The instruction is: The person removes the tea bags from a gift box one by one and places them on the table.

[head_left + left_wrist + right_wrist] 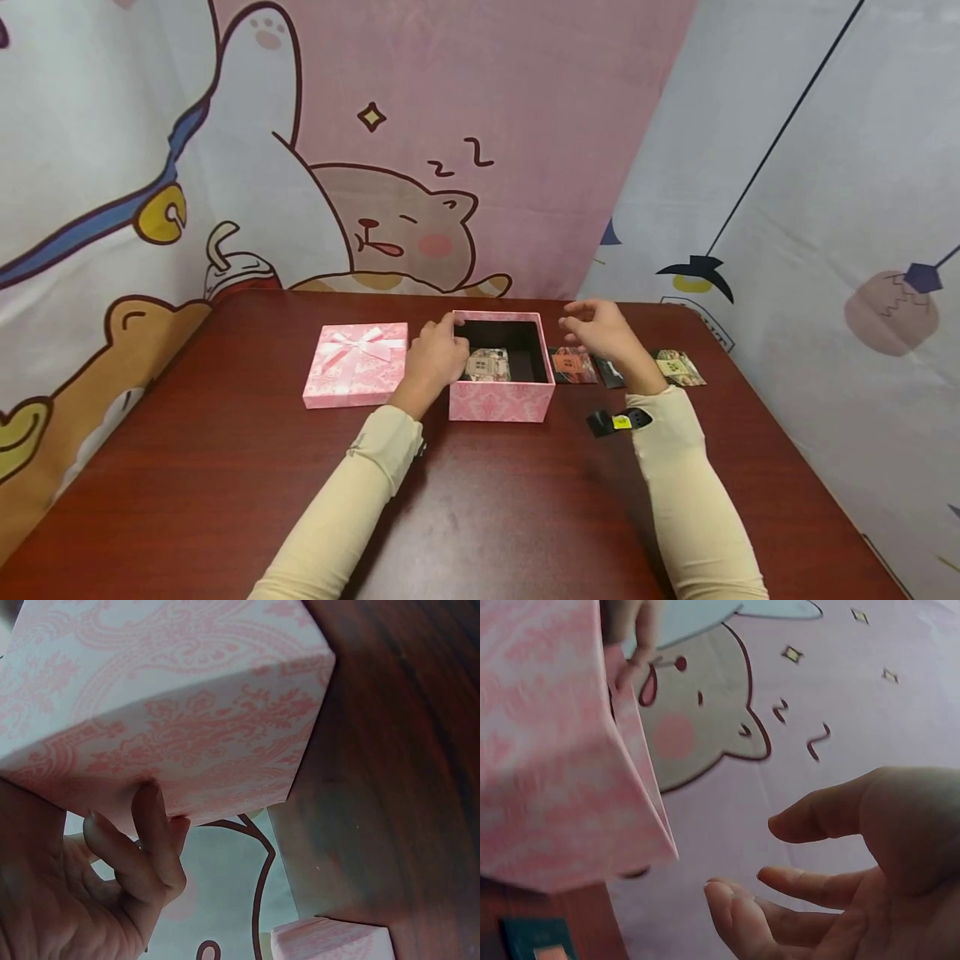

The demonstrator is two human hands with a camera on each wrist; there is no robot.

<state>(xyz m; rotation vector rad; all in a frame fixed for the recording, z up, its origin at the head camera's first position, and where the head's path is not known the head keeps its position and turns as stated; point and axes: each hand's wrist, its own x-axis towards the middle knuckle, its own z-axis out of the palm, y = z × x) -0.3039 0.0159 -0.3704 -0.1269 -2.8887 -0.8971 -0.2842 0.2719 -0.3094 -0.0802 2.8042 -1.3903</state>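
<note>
A pink patterned gift box (501, 402) stands uncovered on the table, its inside black. My left hand (437, 354) holds the box's left wall at the rim; the left wrist view shows fingers (154, 844) against the outside of the patterned wall. Inside the box lies a small flat packet (489, 365) with a pale label. My right hand (602, 329) hovers to the right of the box, fingers (802, 817) loosely bent and apart, with nothing between them. Beneath and beside it lie an orange-labelled packet (573, 367) and a dark packet (609, 373), partly hidden by the wrist.
The box's pink lid (352, 375) with a ribbon bow lies left of the box. A yellow-green packet (681, 367) lies at the right, beyond the right wrist. The reddish-brown table (495, 508) ends at a cartoon-printed cloth (570, 125) behind.
</note>
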